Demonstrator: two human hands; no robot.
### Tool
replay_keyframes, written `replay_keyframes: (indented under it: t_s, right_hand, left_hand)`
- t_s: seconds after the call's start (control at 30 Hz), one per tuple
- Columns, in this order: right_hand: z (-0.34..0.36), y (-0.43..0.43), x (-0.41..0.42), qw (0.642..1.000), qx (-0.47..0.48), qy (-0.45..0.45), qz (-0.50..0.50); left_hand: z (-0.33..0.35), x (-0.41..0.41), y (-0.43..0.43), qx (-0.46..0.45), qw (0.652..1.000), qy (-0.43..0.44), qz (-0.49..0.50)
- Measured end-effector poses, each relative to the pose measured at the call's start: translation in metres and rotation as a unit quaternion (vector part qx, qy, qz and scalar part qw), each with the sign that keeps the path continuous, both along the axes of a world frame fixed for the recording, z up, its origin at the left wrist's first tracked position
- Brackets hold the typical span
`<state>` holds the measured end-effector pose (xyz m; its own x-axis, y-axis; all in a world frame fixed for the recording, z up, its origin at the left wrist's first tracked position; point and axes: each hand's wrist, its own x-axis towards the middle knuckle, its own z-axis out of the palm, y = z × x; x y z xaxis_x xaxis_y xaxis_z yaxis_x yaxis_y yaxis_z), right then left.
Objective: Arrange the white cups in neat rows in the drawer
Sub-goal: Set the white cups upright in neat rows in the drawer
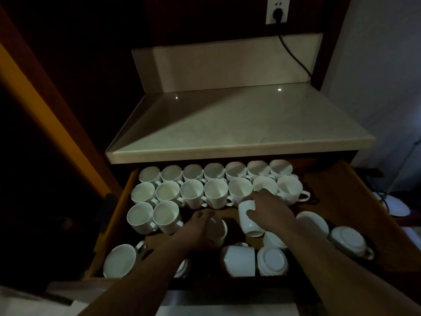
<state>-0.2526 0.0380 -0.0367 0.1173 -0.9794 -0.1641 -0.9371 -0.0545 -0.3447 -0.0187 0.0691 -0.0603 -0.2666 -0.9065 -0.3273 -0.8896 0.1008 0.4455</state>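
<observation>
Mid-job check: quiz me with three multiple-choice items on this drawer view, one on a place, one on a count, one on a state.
1. Where in the drawer do the third row's two upright cups stand?
A. left end
B. right end
C. middle

2. How many cups make up the back row?
A. five
B. seven
C. ten

3. What is the right hand doing?
A. lying open and flat
B. gripping a white cup
C. hanging empty

Answers:
1 A: both stand by the drawer's left side.
2 B: seven rims show side by side.
3 B: its thumb and fingers curl round the cup's body.
</observation>
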Motion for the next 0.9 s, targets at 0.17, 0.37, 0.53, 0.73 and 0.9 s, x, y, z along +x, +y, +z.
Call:
replay_keyframes:
  t_s: [0.17, 0.37, 0.53, 0.73, 0.9]
  right_hand:
    - [-0.009, -0.009, -0.007, 0.996, 0.022, 0.072, 0.037]
    - [-0.012, -0.014, -0.006, 0.997, 0.042, 0.058, 0.021]
    - [-0.009, -0.013, 0.0, 0.998, 0.06, 0.015, 0.007]
    - [-0.002, -0.003, -0.005, 0.996, 0.048, -0.005, 0.074]
    - [-0.002, 0.012, -0.008, 0.991, 0.012, 0.04, 0.127]
  left_hand:
    - [0.004, -0.008, 0.002, -0.016, 0.993, -0.11, -0.052]
    - [-0.004, 0.0, 0.007, -0.038, 0.986, -0.159, -0.024]
    - [-0.003, 0.002, 0.008, -0.051, 0.988, -0.141, -0.026]
    - [-0.003, 0.004, 0.009, -0.047, 0.991, -0.125, -0.026]
    - [-0.003, 0.009, 0.003, -0.041, 0.991, -0.119, -0.037]
